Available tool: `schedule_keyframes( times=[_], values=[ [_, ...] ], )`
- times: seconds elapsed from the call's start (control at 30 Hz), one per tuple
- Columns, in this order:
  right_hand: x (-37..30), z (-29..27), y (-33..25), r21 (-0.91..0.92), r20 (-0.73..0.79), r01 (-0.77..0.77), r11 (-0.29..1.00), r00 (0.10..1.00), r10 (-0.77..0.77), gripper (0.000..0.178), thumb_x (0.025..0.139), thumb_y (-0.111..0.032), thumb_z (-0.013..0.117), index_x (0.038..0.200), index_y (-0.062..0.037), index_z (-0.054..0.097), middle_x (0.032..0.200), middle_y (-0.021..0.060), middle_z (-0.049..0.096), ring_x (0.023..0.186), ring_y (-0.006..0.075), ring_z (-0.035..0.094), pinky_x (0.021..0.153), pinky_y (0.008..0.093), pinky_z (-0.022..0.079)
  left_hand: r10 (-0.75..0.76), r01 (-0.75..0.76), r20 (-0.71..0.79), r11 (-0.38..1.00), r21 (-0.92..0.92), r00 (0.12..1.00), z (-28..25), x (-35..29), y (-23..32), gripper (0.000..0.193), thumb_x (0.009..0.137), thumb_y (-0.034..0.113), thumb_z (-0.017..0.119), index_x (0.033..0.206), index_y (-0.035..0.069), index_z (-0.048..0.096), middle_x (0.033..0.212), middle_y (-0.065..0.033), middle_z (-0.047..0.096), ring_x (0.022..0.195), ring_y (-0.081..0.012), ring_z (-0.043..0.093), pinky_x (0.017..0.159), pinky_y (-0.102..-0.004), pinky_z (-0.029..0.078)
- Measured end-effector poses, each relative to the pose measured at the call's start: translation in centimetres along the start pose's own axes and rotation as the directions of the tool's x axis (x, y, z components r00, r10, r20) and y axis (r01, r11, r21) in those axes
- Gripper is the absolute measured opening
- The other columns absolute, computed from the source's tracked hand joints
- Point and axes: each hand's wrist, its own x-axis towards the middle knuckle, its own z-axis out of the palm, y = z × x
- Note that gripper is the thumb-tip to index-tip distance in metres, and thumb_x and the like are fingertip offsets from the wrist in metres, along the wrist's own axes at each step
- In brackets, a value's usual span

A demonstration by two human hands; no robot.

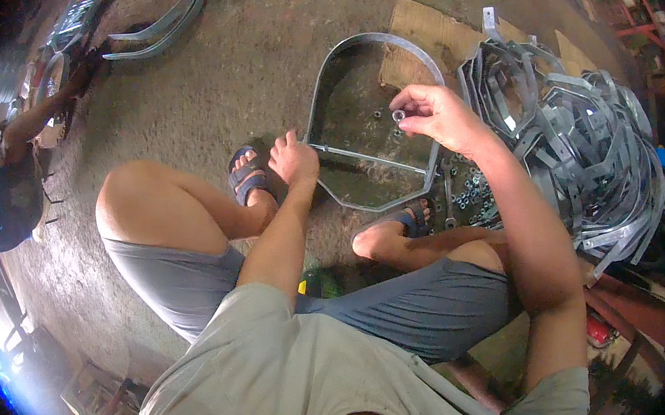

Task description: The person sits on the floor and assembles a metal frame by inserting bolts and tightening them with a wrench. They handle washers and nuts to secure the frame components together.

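A large rounded metal band frame (pixel 363 39) lies in front of me, with a long thin metal rod (pixel 376 159) crossing its lower part from side to side. My left hand (pixel 294 161) is closed at the rod's left end, just outside the band; its fingers partly hide that end. Above the right part of the frame, my right hand (pixel 438 115) pinches a metal nut (pixel 398 115) between thumb and fingers. Several loose nuts (pixel 473 191) are scattered on the floor to the right, beside a wrench (pixel 449 195).
A big heap of bent metal bands (pixel 578 149) stands at the right. Flattened cardboard (pixel 431 31) lies behind the frame. My sandalled feet are close to the frame. At the far left another person's arm (pixel 39 117) reaches toward metal parts; curved strips (pixel 160 35) lie beyond.
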Motion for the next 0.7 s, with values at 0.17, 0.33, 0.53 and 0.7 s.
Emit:
schedule_keyframes(
  times=[0.17,0.33,0.53,0.7],
  values=[
    [0.8,0.6,0.1,-0.248,-0.093,0.029,0.968,0.994,-0.053,0.019,0.085,0.0,0.068,0.103,0.001,0.066,0.086,0.0042,0.067,0.079,0.0108,0.062,0.072,0.0279,0.05,0.025,0.203,0.26,0.555,-0.807,0.965,-4.4,0.4,7.7,0.018,0.092,0.021,0.063,0.101,0.007,0.071,0.09,-0.0096,0.071,0.076,-0.0222,0.068,0.07,-0.0348,0.054],
    [0.5,0.3,0.8,-0.499,-0.188,-0.044,0.865,0.981,-0.058,0.021,0.082,-0.004,0.068,0.102,0.0011,0.065,0.085,0.0178,0.068,0.081,0.0282,0.067,0.074,0.0383,0.051,0.304,0.678,0.631,-0.075,-0.731,0.714,-8.1,-1.0,12.4,0.025,0.095,0.025,0.066,0.099,0.0,0.07,0.082,-0.005,0.069,0.069,-0.0137,0.064,0.062,-0.0279,0.051],
    [0.7,2.3,1.9,-0.647,-0.14,-0.009,0.763,0.984,-0.107,0.023,0.077,-0.001,0.067,0.1,0.0019,0.064,0.101,0.0248,0.066,0.103,0.0424,0.062,0.087,0.0474,0.049,0.471,0.739,0.629,-0.075,-0.67,0.618,-6.4,-1.3,11.7,0.022,0.092,0.021,0.07,0.099,0.0,0.07,0.081,-0.0059,0.069,0.067,-0.0137,0.063,0.059,-0.0296,0.052],
    [1.1,2.5,2.5,-0.643,-0.113,0.013,0.766,0.987,-0.112,0.027,0.076,-0.002,0.07,0.102,0.0019,0.063,0.105,0.0236,0.065,0.104,0.0411,0.062,0.087,0.0459,0.049,0.446,0.786,0.684,-0.077,-0.613,0.578,-6.1,-1.2,11.2,0.022,0.09,0.019,0.072,0.101,-0.001,0.07,0.084,-0.0068,0.069,0.067,-0.0151,0.065,0.063,-0.0299,0.055]
  ],
)
